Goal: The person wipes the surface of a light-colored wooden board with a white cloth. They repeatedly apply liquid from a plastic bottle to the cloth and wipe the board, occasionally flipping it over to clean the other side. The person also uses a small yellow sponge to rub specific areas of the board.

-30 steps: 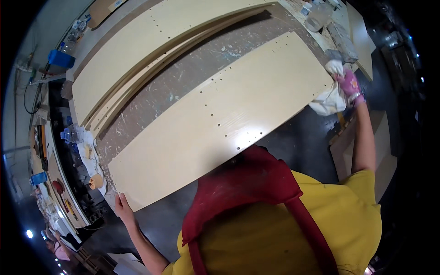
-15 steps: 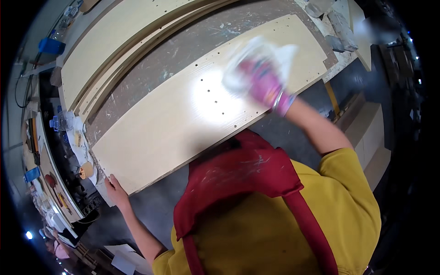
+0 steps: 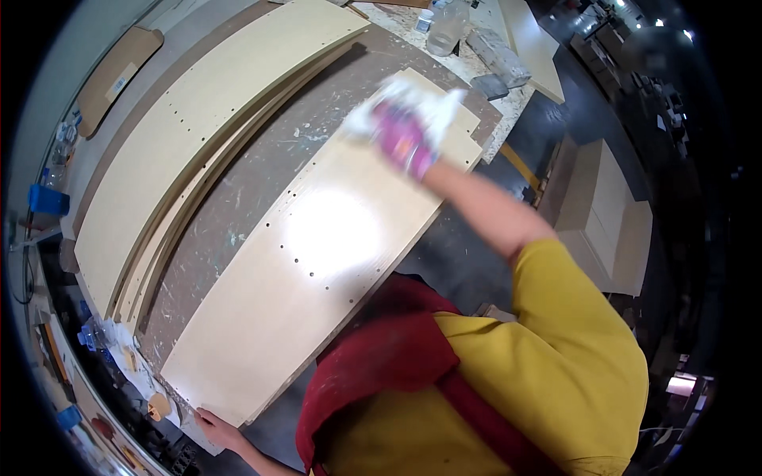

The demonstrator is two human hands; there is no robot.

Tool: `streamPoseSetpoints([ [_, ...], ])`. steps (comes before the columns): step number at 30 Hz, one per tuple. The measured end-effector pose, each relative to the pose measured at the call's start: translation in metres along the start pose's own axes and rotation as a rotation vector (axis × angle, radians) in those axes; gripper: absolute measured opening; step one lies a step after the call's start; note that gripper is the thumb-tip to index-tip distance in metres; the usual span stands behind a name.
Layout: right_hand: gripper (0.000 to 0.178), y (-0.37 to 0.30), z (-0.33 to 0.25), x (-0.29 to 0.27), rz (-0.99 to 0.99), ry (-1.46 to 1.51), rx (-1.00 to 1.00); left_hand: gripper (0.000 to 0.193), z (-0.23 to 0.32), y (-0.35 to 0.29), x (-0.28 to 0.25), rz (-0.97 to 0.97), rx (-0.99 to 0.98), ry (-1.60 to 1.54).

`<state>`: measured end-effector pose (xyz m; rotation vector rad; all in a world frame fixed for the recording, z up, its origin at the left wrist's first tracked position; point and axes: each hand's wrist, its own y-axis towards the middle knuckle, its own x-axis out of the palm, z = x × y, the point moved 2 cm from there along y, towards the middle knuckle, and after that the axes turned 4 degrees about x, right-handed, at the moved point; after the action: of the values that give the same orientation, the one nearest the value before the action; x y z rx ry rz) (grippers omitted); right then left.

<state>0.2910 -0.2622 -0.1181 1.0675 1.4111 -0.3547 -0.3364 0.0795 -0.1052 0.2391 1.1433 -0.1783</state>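
A long, pale wooden panel (image 3: 238, 317) with a curved far edge and several small drilled holes lies flat in front of me. My right hand (image 3: 403, 141), in a pink patterned glove, is closed over a crumpled white cloth (image 3: 444, 111) and presses it on the panel's far right part. Motion blurs the cloth and the glove. At the panel's near left corner my bare left hand (image 3: 220, 429) grips the edge. Part of its fingers is hidden there. A bright light reflection sits on the panel's middle.
More curved panels (image 3: 214, 87) are stacked on the brown, paint-spotted table (image 3: 238, 214) beyond. A clear plastic bottle (image 3: 448, 28), a white jar (image 3: 424, 21) and a grey block (image 3: 498, 57) stand at the far right. Large boards (image 3: 599, 214) rest on the floor to my right.
My view has turned, so the panel appears steeper. The right hand with the cloth has moved towards the panel's far right end and curved edge. The left hand stays at the near left corner.
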Motion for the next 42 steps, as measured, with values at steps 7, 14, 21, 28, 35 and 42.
streamPoseSetpoints([
  [7,0.024,0.013,-0.033,-0.05,0.01,0.268,-0.062,0.052,-0.018,0.004,0.008,-0.018,-0.035,0.056],
  [14,0.023,0.054,0.068,-0.017,-0.014,-0.039,0.261,0.039,-0.013,0.004,0.004,0.059,0.121,0.391],
  [21,0.039,-0.031,-0.081,-0.039,-0.596,0.583,-0.053,0.04,-0.031,0.008,0.011,0.053,0.056,0.374],
  [28,0.027,-0.013,0.067,-0.027,-0.028,0.331,0.264,0.046,-0.015,0.006,0.004,0.0,-0.062,0.365],
  [35,0.025,0.048,0.113,-0.067,-0.151,0.093,0.518,0.044,-0.01,0.0,0.006,0.01,-0.04,0.347],
  [42,0.025,-0.054,0.011,-0.097,-0.091,0.119,-0.295,0.044,-0.013,-0.006,0.007,0.055,-0.004,0.362],
])
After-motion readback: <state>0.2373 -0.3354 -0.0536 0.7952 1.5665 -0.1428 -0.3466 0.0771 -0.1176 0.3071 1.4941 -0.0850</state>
